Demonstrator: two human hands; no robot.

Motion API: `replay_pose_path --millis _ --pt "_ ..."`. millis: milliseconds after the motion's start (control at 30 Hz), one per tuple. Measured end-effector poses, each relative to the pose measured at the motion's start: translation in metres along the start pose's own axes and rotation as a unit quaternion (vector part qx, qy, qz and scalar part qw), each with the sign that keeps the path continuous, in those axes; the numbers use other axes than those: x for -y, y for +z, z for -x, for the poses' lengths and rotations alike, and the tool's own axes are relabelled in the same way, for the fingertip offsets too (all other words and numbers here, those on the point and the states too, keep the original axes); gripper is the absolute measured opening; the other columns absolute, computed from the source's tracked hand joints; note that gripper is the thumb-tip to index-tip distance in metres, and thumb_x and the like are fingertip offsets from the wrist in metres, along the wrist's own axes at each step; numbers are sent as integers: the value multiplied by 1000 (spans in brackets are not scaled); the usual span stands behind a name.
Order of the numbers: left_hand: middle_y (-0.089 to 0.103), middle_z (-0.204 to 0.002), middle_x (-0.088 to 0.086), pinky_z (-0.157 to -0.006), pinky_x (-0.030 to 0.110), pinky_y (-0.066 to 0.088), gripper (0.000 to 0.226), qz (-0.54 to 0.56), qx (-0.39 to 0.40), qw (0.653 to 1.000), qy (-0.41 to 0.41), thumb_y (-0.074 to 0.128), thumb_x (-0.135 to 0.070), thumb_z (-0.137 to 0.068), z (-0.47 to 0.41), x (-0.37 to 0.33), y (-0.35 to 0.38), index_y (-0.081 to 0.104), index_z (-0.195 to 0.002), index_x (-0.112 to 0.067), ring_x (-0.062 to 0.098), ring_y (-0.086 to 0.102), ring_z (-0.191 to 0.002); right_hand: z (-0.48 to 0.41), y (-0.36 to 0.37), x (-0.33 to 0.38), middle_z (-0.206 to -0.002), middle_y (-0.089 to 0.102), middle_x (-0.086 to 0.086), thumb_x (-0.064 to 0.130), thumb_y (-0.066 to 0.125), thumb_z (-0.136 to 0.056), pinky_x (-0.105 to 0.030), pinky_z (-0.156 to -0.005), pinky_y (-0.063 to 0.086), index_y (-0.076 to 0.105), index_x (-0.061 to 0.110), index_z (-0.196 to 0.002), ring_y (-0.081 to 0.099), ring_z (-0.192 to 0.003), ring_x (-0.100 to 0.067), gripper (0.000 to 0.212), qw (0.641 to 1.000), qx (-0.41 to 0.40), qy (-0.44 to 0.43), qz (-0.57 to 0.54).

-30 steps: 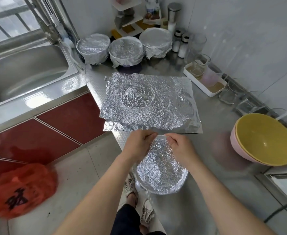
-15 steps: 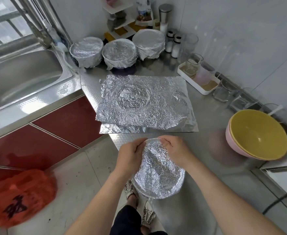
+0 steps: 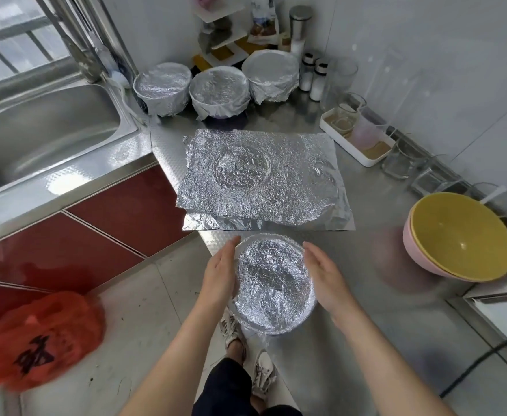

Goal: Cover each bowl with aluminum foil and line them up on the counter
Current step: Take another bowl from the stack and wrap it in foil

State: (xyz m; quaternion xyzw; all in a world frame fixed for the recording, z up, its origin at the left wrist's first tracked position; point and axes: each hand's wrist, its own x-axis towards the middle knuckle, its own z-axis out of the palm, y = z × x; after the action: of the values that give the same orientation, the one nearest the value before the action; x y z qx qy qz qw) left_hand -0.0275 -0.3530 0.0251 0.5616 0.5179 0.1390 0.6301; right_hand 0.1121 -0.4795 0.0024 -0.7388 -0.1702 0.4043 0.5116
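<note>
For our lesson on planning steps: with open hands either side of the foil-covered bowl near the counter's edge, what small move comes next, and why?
Probably close the left hand and right hand on the near bowl and lift it toward the three covered bowls at the back. Its foil looks wrapped over the rim, and both open palms flank it.

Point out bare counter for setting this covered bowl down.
Bare steel counter lies between the crumpled foil sheets and the stacked yellow and pink bowls, and right of the right hand. A narrow strip separates the sheets from three foil-covered bowls behind. White tray and glasses crowd the wall.
</note>
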Motion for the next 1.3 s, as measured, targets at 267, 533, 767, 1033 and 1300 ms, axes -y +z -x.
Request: replay_pose_path --millis 267,533,767,1033,1300 --pt "69 -115 -9 -105 43 43 34 122 -13 990 -75 38 -43 -102 0 0 -7 71 -106 -36 15 62 -110 -3 15 3 -129 57 -3 16 41 -103 -14 -91 40 52 13 -132 51 -115 -11 31 999 -35 3 -13" --pt "45 -138 -7 -111 44 33 51 28 23 996 -78 36 -52 -101 3 -4 -12 45 -142 -24 22 44 -131 -7 15 7 -128 58 1 27 48 -100 -23 -93 36 54 14 -131 52 -118 -13 34 996 -16 68 -56" --pt "50 -86 -11 -58 22 38 31 43 -4 998 -38 35 -39 -104 -10 -23 -15 52 -126 -23 8 45 -67 -23 19 38 -123 57 4 31 45 -101 -25 -94 33 54 17 -128 49 -114 -10 32 998 -3 43 -49" --pt "40 -67 0 -45 24 29 29 58 -25 998 -4 37 -32 -104 -58 -85 -19 56 -88 -17 11 34 -50 -80 13 92 -105 55 7 38 43 -100 -33 -98 28 54 16 -123 46 -104 -13 34 999 30 12 -28" --pt "67 -114 -3 -96 36 43 37 138 -39 990 10 35 -38 -103 -148 -122 -21 64 -118 -20 14 60 -110 -169 -9 128 -81 49 -8 41 53 -96 -38 -82 36 54 16 -76 46 -84 -23 31 998 -11 33 -57"
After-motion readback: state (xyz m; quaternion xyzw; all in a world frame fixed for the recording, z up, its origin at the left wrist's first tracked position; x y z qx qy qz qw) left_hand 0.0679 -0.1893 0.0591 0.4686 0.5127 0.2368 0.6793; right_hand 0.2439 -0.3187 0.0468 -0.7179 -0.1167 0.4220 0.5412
